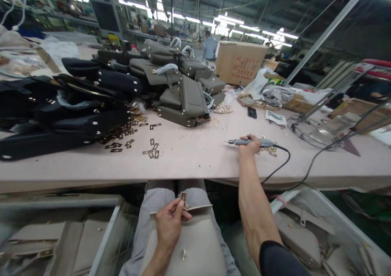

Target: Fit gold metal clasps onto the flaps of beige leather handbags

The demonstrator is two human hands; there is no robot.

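Observation:
A light beige handbag (201, 243) lies across my lap, with a metal turn-lock (184, 254) on its front. My left hand (171, 223) pinches the bag's flap tab (183, 196), where a small metal plate shows. Out over the table, my right hand (249, 145) is wrapped around a grey electric screwdriver (265, 142), its bit pointing left. A black cord runs from the tool's back end. Beneath the screwdriver lie some small gold metal pieces (272, 153), partly hidden by it.
Black handbags (76, 125) and olive-grey handbags (189, 98) are heaped on the table. Loose metal plates (152, 151) lie before them. A cardboard box (240, 64) stands behind. Bins of beige bags flank my legs, the left bin (111, 223) and the right bin (342, 219).

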